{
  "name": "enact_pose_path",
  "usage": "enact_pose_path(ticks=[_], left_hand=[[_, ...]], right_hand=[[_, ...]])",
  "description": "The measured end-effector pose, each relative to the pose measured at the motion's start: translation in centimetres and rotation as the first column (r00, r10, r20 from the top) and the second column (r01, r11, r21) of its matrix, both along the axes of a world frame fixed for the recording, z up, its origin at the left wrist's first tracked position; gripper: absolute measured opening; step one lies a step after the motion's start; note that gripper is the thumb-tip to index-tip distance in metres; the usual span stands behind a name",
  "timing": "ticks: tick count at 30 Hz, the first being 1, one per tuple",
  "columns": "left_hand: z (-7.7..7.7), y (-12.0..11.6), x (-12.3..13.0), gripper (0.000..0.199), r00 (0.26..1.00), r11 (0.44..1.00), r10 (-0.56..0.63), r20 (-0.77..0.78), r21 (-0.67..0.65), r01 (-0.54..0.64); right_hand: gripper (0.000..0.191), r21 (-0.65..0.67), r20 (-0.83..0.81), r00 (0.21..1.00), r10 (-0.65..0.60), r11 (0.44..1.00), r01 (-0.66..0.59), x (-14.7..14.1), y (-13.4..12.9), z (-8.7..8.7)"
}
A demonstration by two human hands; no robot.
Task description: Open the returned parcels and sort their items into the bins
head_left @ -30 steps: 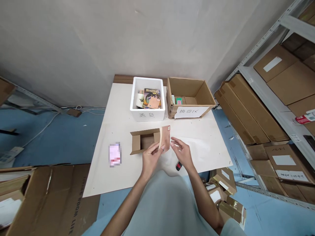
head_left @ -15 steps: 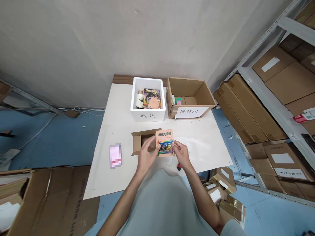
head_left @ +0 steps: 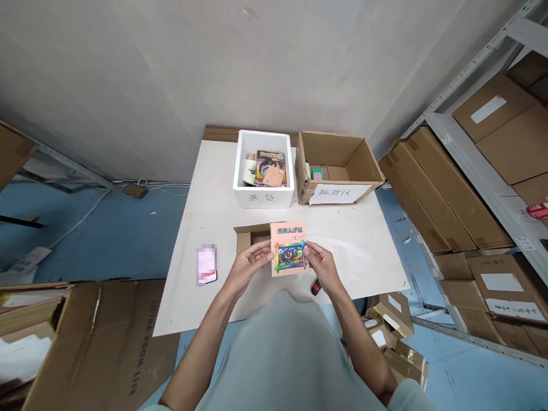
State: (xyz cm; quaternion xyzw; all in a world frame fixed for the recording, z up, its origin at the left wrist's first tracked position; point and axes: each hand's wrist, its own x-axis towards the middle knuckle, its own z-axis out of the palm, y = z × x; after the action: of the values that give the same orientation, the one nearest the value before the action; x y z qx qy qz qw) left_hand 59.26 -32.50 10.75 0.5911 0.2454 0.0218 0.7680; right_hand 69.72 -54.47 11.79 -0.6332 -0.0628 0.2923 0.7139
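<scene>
A pink booklet (head_left: 290,249) with a colourful picture on its cover is held up over the table, cover towards me. My left hand (head_left: 252,264) pinches its left edge, and my right hand (head_left: 321,261) grips its right edge. Behind the booklet and my left hand lies an open cardboard box (head_left: 244,241), partly hidden. A black and red object (head_left: 315,287) rests on the table just below my right hand.
A white foam box (head_left: 264,198) holding books stands at the back, beside a cardboard box (head_left: 303,191) with a white label. On the left of the table (head_left: 182,302) lies a phone (head_left: 206,264). Shelves with cartons (head_left: 507,285) stand at the right.
The booklet is nearer and looks larger. My left hand has shifted from over its face to its left edge. The whole view has shifted slightly.
</scene>
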Motion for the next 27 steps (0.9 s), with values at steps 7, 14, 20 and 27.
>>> enact_pose_path(ticks=[7,14,20,27], left_hand=[[1.4,0.2,0.3,0.040,0.990,0.977,0.012,0.141,0.207,-0.042],[4.4,0.7,0.8,0.020,0.899,0.870,-0.054,0.434,0.462,-0.170],[4.8,0.3,0.6,0.015,0.916,0.870,0.005,0.402,0.450,-0.202],[4.2,0.8,-0.1,0.039,0.988,0.929,-0.028,0.154,0.368,-0.031]], right_hand=[[0.054,-0.046,0.199,0.979,0.054,0.998,-0.046,1.2,0.1,0.6],[0.023,-0.017,0.476,0.875,0.082,0.996,-0.084,2.2,-0.1,3.2],[0.020,-0.021,0.529,0.847,0.054,0.999,-0.051,2.3,0.0,3.6],[0.061,-0.148,0.349,0.933,0.090,0.988,-0.040,2.1,-0.9,1.9]])
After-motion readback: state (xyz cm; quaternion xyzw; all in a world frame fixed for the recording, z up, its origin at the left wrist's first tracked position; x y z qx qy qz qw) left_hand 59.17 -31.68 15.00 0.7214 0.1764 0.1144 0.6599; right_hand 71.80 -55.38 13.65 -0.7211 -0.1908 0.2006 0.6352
